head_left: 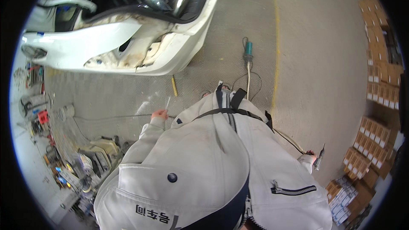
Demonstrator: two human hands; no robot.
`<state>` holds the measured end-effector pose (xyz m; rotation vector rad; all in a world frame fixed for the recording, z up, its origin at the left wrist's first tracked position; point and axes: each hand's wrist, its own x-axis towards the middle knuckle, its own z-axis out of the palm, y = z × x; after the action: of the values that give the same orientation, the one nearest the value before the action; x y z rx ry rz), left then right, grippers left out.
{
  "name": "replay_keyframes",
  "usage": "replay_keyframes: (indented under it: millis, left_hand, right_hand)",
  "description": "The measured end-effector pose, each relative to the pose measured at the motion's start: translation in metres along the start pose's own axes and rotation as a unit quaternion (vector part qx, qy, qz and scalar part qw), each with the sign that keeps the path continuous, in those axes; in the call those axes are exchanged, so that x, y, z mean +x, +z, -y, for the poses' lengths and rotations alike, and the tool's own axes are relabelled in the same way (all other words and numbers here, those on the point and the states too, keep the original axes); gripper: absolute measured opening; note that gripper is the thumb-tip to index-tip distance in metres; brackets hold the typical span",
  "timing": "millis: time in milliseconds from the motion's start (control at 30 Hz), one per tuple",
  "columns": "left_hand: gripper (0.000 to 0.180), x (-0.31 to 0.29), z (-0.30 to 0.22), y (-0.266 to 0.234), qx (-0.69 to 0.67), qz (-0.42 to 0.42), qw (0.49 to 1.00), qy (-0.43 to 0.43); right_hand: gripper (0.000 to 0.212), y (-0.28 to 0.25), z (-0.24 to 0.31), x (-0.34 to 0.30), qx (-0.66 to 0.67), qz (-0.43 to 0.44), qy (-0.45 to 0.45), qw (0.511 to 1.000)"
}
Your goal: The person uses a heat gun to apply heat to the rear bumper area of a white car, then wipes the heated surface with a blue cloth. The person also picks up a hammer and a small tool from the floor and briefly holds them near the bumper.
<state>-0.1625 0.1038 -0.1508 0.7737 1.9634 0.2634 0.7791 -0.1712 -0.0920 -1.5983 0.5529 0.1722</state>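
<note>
Pinching with the left hand (159,113) the near end of a thin white rod (168,102), pointing it forward in the direction of a white car (102,44). Gripping with the right hand (312,156) a slim grey tool (319,162), holding it well out to the right, narrow end forward. Holding the two hands well apart, on either side of a pale work jacket (204,157). Running a pale hose (295,144) from beside the waist out to the right hand; not making out how it joins the tool. Standing on a grey floor (306,115), facing the near end of the car ahead and to the left, seeing stained recesses in it. Noting a yellow stick (174,86) lying on the floor between rod and car. Seeing farther ahead a teal cylindrical device (249,47) resting left of a yellow floor line (277,42), with a cream hose (248,79) leading back toward the body. Noting cardboard boxes (372,134) stacked along the right, a pale bucket (67,113) off to the left.
</note>
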Motion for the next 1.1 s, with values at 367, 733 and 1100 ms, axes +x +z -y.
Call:
replay_keyframes:
  millis: [367,733,1100]
  left_hand:
    - [0.03,-0.024,0.133,-0.021,-0.056,-0.121,0.984,-0.117]
    - [0.068,-0.052,0.242,-0.003,0.097,-0.079,0.937,-0.326]
    - [0.05,-0.104,0.171,0.067,0.285,0.374,0.871,-0.141]
  right_hand:
    - [0.022,0.083,0.031,0.009,-0.136,0.083,0.025,0.987]
    - [0.028,0.132,0.081,-0.01,-0.185,0.184,-0.02,0.965]
    - [0.042,0.111,0.103,-0.11,-0.203,0.05,-0.006,0.978]
